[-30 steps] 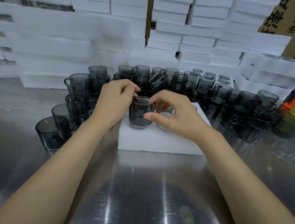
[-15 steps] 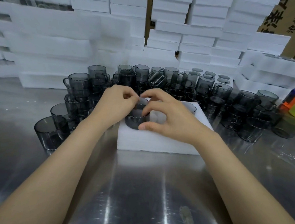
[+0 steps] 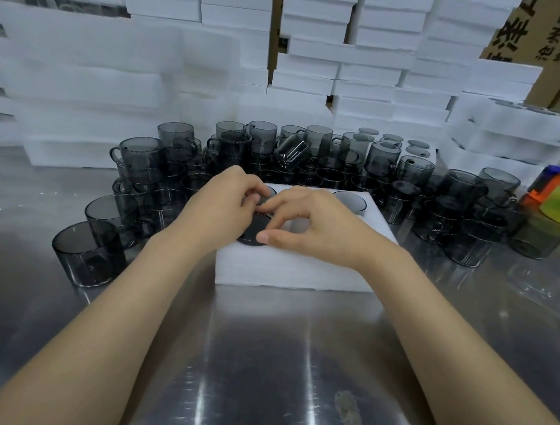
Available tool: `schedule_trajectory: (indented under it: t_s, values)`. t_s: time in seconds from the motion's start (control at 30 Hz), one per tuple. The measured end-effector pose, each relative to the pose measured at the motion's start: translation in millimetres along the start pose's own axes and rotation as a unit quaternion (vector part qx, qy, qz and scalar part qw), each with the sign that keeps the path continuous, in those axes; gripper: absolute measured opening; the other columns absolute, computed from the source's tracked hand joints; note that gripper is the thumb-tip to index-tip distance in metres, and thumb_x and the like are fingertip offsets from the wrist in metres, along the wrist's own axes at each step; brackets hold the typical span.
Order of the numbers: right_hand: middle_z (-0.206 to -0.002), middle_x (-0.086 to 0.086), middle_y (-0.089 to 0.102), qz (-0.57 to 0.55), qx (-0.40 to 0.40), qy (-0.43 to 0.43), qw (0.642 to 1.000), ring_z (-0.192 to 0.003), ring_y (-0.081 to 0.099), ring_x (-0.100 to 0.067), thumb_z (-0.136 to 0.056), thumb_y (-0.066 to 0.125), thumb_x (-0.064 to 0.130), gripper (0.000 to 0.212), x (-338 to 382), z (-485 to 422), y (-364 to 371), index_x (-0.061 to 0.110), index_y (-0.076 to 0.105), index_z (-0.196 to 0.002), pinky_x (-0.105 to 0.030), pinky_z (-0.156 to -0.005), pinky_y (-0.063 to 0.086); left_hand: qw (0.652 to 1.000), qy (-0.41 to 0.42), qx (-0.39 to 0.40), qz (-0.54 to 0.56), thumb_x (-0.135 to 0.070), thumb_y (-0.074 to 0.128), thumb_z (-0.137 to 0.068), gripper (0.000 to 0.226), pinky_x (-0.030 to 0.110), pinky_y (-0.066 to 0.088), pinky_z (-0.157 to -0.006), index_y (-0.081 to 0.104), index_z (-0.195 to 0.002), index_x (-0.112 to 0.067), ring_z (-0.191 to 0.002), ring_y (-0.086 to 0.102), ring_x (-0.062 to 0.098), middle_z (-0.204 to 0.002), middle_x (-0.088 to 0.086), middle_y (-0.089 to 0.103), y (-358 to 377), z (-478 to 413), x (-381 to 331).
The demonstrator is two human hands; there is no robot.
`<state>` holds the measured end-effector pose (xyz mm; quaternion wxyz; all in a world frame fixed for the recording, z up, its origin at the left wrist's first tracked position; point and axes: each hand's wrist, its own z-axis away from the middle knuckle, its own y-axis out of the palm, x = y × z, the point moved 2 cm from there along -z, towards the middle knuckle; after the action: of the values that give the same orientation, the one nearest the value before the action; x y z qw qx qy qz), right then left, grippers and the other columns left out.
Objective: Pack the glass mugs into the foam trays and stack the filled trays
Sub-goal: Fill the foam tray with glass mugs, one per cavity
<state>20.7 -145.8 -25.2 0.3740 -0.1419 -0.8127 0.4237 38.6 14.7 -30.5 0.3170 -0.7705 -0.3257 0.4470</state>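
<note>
Now my left hand (image 3: 225, 204) and right hand (image 3: 317, 228), fingers curled, pinch the rim of a smoky grey glass mug (image 3: 252, 233) sunk nearly flush in a round pocket at the near left of a white foam tray (image 3: 294, 273). A second mug (image 3: 350, 201) sits in a far pocket. The spongy block lies on a brushed-steel tabletop (image 3: 260, 361), ringed by loose cylindrical mugs (image 3: 383, 160), with stacked foam slabs (image 3: 317, 64) behind.
</note>
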Motion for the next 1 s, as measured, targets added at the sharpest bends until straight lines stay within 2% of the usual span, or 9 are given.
schedule_trajectory:
  t_s: [0.1,0.23,0.33,0.43,0.57,0.7,0.77,0.9,1.0]
  values:
    - [-0.104,0.01,0.069,-0.011,-0.026,0.009,1.0,-0.101,0.057,0.0,-0.082,0.074,0.028,0.013,0,-1,-2,0.016,0.078,-0.081,-0.017,-0.092,0.041,1.0,-0.001,-0.01,0.005,-0.015,0.049,-0.095,0.023,0.036,0.046,-0.08,0.068,-0.103,-0.025,-0.086,0.05,0.013,-0.09,-0.008,0.046,1,0,1]
    - [-0.088,0.003,0.071,0.003,-0.208,0.085,0.974,-0.081,0.062,-0.012,-0.089,0.063,0.021,0.014,-17,0,-28,0.015,0.075,-0.085,-0.028,-0.073,0.047,0.999,-0.006,-0.025,0.024,-0.013,0.05,-0.095,0.021,0.032,0.044,-0.078,0.068,-0.102,-0.021,-0.081,0.049,0.011,-0.085,-0.012,0.044,2,0,2]
    - [-0.098,-0.003,0.07,0.092,-0.303,0.189,0.929,-0.083,0.06,-0.015,-0.089,0.053,0.013,0.022,-44,11,-54,0.013,0.072,-0.099,-0.027,-0.078,0.046,0.999,-0.005,-0.028,0.03,-0.012,0.05,-0.095,0.021,0.03,0.044,-0.077,0.068,-0.101,-0.022,-0.079,0.048,0.009,-0.084,-0.013,0.044,3,0,3]
    - [-0.118,-0.013,0.063,0.139,-0.275,0.313,0.898,-0.107,0.057,-0.03,-0.094,0.046,0.018,0.03,-75,20,-65,0.008,0.063,-0.116,-0.036,-0.09,0.046,0.999,-0.004,-0.028,0.033,-0.012,0.05,-0.095,0.021,0.029,0.041,-0.075,0.068,-0.101,-0.022,-0.075,0.047,0.005,-0.084,-0.012,0.044,3,0,4]
    - [-0.122,-0.016,0.06,0.115,-0.233,0.376,0.89,-0.112,0.053,-0.033,-0.097,0.043,0.024,0.034,-88,23,-59,0.007,0.059,-0.122,-0.036,-0.089,0.043,0.999,-0.002,-0.029,0.033,-0.012,0.05,-0.095,0.021,0.028,0.041,-0.075,0.068,-0.101,-0.022,-0.074,0.047,0.003,-0.085,-0.011,0.045,4,1,5]
    - [-0.12,-0.013,0.062,0.107,-0.208,0.391,0.89,-0.11,0.055,-0.03,-0.096,0.046,0.028,0.036,-87,24,-56,0.01,0.057,-0.126,-0.033,-0.086,0.044,0.997,-0.006,-0.065,0.036,-0.012,0.05,-0.095,0.019,0.022,0.038,-0.07,0.068,-0.099,-0.019,-0.073,0.048,0.003,-0.085,-0.009,0.047,1,2,2]
    - [-0.119,-0.011,0.063,0.117,-0.21,0.383,0.892,-0.107,0.056,-0.029,-0.095,0.048,0.028,0.033,-83,24,-57,0.013,0.059,-0.123,-0.037,-0.089,0.047,0.995,-0.022,-0.101,0.013,-0.014,0.048,-0.095,0.021,0.029,0.044,-0.074,0.068,-0.101,-0.018,-0.077,0.052,0.012,-0.091,-0.003,0.052,-4,3,1]
    - [-0.108,-0.003,0.065,0.121,-0.22,0.351,0.902,-0.097,0.058,-0.026,-0.092,0.049,0.026,0.022,-70,22,-56,0.02,0.066,-0.105,-0.039,-0.084,0.049,0.974,-0.096,-0.151,-0.138,-0.008,0.045,-0.094,0.025,0.038,0.037,-0.066,0.064,-0.108,-0.014,-0.098,0.055,0.031,-0.109,0.009,0.055,-16,8,5]
    - [-0.106,0.0,0.065,0.131,-0.217,0.346,0.903,-0.097,0.058,-0.025,-0.091,0.049,0.026,0.02,-64,20,-56,0.022,0.065,-0.101,-0.039,-0.083,0.049,0.943,-0.187,-0.121,-0.245,-0.002,0.051,-0.089,0.02,0.038,0.032,-0.064,0.061,-0.105,-0.007,-0.099,0.054,0.035,-0.111,0.015,0.052,-27,12,12]
